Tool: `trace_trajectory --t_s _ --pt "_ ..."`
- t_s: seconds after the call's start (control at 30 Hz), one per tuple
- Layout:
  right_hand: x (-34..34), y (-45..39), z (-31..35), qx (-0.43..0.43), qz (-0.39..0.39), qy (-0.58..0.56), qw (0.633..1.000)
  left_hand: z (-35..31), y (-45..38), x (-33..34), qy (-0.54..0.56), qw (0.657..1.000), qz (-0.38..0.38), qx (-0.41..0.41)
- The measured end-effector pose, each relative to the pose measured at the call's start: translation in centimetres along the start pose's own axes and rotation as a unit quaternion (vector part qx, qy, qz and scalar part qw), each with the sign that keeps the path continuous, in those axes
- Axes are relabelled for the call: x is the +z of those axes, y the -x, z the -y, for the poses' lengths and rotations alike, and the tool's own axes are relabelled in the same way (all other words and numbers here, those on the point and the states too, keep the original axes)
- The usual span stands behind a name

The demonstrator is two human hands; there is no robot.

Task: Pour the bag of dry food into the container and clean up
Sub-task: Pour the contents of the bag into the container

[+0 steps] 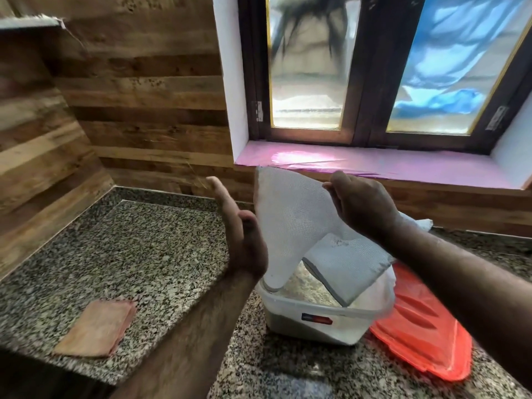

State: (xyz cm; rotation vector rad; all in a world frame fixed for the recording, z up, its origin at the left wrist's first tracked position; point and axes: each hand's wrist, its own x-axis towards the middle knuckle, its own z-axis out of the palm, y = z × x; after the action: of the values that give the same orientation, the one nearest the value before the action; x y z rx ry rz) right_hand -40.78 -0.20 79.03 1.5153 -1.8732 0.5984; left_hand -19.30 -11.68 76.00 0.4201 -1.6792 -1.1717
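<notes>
A white woven bag (290, 223) hangs upside down over a clear plastic container (313, 321) on the granite counter, its mouth down inside the container. My right hand (359, 205) pinches the bag's upper edge and holds it up. My left hand (239, 234) is flat and open, fingers straight, right beside the bag's left side; I cannot tell whether it touches the bag. Pale dry food shows inside the container. A folded flap of the bag lies across the container's right rim.
A red lid (423, 326) lies on the counter to the right of the container. A folded pinkish cloth (98, 326) lies at the front left of the granite counter (129, 254). Wooden walls stand behind and left; a pink-lined window sill (403, 165) runs behind the bag.
</notes>
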Motion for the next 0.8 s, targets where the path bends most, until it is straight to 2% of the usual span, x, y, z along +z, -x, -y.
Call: trace_trajectory --t_s 0.07,0.1,0.17,0.2,0.23,0.3,0.33,0.43,0.47,0.53,0.6,0.63,0.7,0.8 --pt "0.0 0.1 -0.1 -0.008 0.002 0.010 1.000 -0.1 -0.2 0.1 0.030 0.995 0.071 -0.055" --pt "0.0 0.2 -0.1 -0.010 0.004 0.013 1.000 -0.1 -0.2 0.1 0.027 0.995 0.069 -0.064" --pt "0.1 0.2 -0.1 -0.010 0.007 0.019 1.000 0.2 -0.1 0.2 -0.006 0.999 -0.008 -0.043" --pt "0.1 0.1 -0.1 -0.009 0.006 0.022 1.000 0.6 -0.1 0.2 -0.003 0.999 -0.025 -0.032" --pt "0.1 0.1 0.0 -0.009 0.005 0.023 1.000 0.5 -0.2 0.2 0.007 0.999 -0.004 -0.035" --pt "0.1 0.1 0.3 -0.011 0.005 0.027 1.000 0.6 -0.6 0.0 0.030 0.993 0.096 -0.065" --pt "0.1 0.1 0.4 -0.011 0.002 0.030 1.000 0.4 -0.8 -0.1 0.027 0.993 0.099 -0.066" --pt "0.0 0.2 0.6 -0.012 -0.008 0.036 0.999 0.3 -1.2 -0.2 -0.022 0.999 -0.022 0.016" --pt "-0.1 0.2 0.7 -0.014 -0.009 0.036 0.999 0.1 -1.4 -0.3 -0.061 0.996 -0.038 0.056" --pt "-0.2 0.0 1.1 -0.024 -0.002 0.033 0.999 0.4 -2.5 -0.8 -0.163 0.981 0.006 0.105" --pt "-0.1 -0.2 1.5 -0.043 0.006 0.022 0.999 0.6 -4.3 -1.2 -0.290 0.943 0.084 0.141" --pt "-0.2 -0.4 1.5 -0.055 0.017 0.011 0.998 0.9 -5.3 -1.5 -0.333 0.922 0.089 0.178" --pt "-0.6 -0.8 1.5 -0.075 0.049 -0.013 0.996 1.4 -7.2 -1.9 -0.367 0.894 0.080 0.244" --pt "-2.0 -1.2 1.2 -0.069 0.083 -0.032 0.994 1.9 -9.2 -2.4 -0.353 0.872 0.093 0.325"
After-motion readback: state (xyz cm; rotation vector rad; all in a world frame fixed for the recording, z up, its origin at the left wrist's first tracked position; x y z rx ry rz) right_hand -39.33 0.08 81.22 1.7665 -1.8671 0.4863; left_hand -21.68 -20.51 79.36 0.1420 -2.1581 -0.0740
